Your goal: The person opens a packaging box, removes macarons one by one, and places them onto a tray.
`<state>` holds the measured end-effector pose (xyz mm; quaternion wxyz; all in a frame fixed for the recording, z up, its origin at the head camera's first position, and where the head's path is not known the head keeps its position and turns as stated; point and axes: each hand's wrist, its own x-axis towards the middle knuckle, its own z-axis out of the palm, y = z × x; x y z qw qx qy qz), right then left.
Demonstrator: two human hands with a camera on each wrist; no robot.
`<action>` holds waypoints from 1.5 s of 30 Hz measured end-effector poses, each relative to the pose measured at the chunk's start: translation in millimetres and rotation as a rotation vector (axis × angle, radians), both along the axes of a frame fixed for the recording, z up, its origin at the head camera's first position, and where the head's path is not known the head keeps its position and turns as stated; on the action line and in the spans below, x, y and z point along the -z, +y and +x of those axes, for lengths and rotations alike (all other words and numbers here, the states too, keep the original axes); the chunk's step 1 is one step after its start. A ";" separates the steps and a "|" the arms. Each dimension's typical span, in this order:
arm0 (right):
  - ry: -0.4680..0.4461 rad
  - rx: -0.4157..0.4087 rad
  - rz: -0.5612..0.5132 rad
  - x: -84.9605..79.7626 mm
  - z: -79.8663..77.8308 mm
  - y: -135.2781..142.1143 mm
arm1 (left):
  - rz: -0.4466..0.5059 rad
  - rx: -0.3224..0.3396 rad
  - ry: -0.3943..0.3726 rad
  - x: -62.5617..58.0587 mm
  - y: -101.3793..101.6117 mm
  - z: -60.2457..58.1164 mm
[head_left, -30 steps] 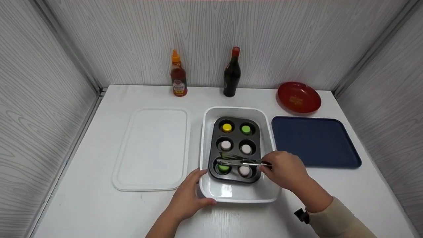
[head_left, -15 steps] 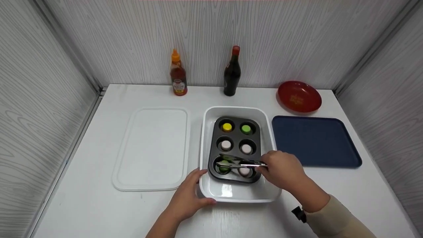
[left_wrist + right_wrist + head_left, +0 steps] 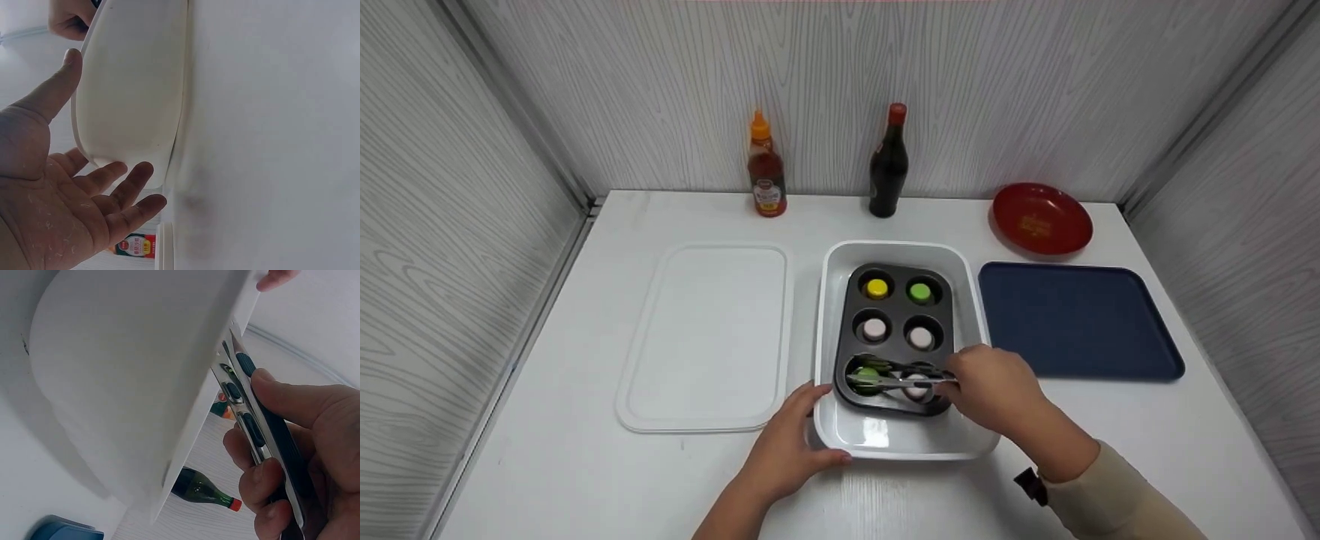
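Note:
My right hand [image 3: 994, 382] grips metal tongs [image 3: 256, 422] with dark inlays. Their tips reach into the near left cup of a dark muffin pan [image 3: 896, 322], on either side of a small round green piece [image 3: 868, 374]. The pan sits inside a deep white bin [image 3: 900, 444]. Other cups hold a yellow round piece [image 3: 877, 289], another green piece [image 3: 920, 292] and several pale pinkish ones; the near right piece is partly hidden by the tongs. With thumb and fingers spread, my left hand [image 3: 786, 444] rests at the bin's near left corner, as the left wrist view shows too.
A flat white lid [image 3: 709, 337] lies left of the bin. To the right are a navy tray [image 3: 1080, 322] and, behind it, a red bowl [image 3: 1041, 217]. Along the back wall stand a sauce bottle [image 3: 766, 176] with an orange cap and a dark bottle [image 3: 889, 172] with a red cap.
My right hand has shifted slightly left, taking the tongs from above the near left cup down around the green piece. My left hand has stayed at the bin's corner.

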<state>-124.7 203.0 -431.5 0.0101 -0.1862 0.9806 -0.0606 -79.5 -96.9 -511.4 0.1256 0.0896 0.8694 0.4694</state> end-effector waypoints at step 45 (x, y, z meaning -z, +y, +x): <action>0.265 0.076 -0.203 -24.1 -3.9 58.7 | 0.024 0.004 0.011 0.8 0.0 0.2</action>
